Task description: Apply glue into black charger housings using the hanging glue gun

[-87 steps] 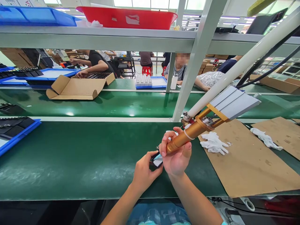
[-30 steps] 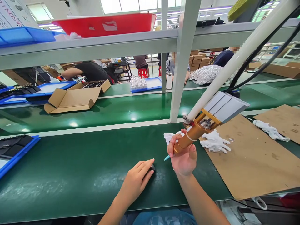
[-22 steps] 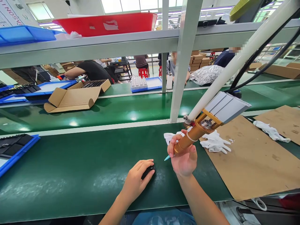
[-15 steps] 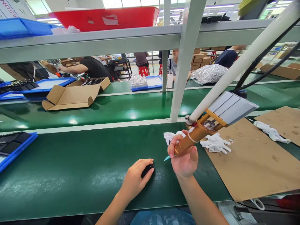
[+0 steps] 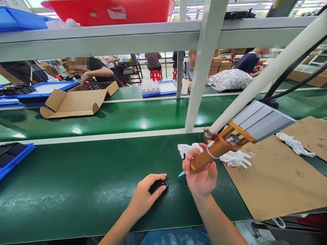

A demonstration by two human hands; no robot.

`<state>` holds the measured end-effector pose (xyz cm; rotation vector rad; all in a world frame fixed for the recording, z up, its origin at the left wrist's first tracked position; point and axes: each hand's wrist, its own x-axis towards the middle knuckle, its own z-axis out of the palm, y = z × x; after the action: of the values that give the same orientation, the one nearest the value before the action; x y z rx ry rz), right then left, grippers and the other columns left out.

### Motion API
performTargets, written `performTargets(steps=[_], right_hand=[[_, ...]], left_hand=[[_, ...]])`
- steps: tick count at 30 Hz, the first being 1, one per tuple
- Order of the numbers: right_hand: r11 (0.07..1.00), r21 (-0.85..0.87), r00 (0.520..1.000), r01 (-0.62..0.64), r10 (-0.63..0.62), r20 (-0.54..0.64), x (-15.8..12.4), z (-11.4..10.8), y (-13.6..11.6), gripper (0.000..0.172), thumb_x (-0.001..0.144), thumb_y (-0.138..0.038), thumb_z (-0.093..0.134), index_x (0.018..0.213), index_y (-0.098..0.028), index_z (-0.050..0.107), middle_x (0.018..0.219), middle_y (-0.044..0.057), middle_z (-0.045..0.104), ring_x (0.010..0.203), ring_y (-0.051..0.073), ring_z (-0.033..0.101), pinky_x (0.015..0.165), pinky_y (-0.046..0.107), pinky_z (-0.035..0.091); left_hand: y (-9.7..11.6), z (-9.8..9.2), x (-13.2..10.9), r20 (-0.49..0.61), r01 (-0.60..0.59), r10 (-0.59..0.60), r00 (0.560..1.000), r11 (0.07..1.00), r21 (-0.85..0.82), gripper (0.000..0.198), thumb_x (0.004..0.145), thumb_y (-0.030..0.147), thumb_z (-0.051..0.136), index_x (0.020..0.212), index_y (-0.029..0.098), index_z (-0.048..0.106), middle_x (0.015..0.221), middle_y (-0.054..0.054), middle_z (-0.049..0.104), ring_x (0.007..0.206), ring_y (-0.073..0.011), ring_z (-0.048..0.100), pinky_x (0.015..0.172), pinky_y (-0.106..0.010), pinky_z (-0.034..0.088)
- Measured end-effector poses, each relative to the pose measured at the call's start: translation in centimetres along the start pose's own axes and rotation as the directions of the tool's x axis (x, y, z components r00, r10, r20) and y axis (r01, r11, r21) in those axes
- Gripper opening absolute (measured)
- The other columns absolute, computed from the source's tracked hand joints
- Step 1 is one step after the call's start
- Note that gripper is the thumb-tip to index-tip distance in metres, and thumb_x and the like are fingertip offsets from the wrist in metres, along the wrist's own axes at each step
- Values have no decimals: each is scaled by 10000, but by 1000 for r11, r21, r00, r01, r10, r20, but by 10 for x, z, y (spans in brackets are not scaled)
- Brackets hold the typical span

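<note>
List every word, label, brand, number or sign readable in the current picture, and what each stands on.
No text reads clearly.
White panel, top left: dark partial characters, cut off by the frame, unreadable.
Red tub: torn white patches, no legible text.
Black device in the left hand: a small pale mark, too small to read.

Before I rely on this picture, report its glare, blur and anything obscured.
Head view: bright spots of glare sit on the far glossy green strip, a softer sheen on the near glossy green work surface; head view: pixel blocks blur some background heads; head view: the bare left hand partly hides the small black oblong device.
</note>
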<state>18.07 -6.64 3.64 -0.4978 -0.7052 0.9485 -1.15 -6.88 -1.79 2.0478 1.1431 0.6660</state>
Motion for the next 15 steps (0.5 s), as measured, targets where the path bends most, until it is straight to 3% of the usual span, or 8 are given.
performTargets(steps=[6, 15], right_hand=[[1000, -8, 1000, -13, 13, -21, -1, 2, -1, 386, 843, -564, 418, 1096, -298, 537, 779, -13, 556, 402, 87, 433, 420, 251, 300], [1000, 4, 1000, -17, 17, -9, 0, 0, -1, 371, 855, -550, 419, 1088, -287, 539, 787, -8, 554, 416, 85, 443, 425, 252, 311]], left_hand=[[-3, 2, 1, -36, -194, 197, 980, 978, 80, 214, 892, 216, 569, 1098, 257, 615, 1147, -48, 686, 1017, -184, 653, 853, -327, 559], [-1, 5, 2, -103, -110, 114, 988, 993, 45, 155, 881, 230, 586, 1031, 247, 619, 1139, -33, 696, 1022, -183, 664, 875, -337, 559]])
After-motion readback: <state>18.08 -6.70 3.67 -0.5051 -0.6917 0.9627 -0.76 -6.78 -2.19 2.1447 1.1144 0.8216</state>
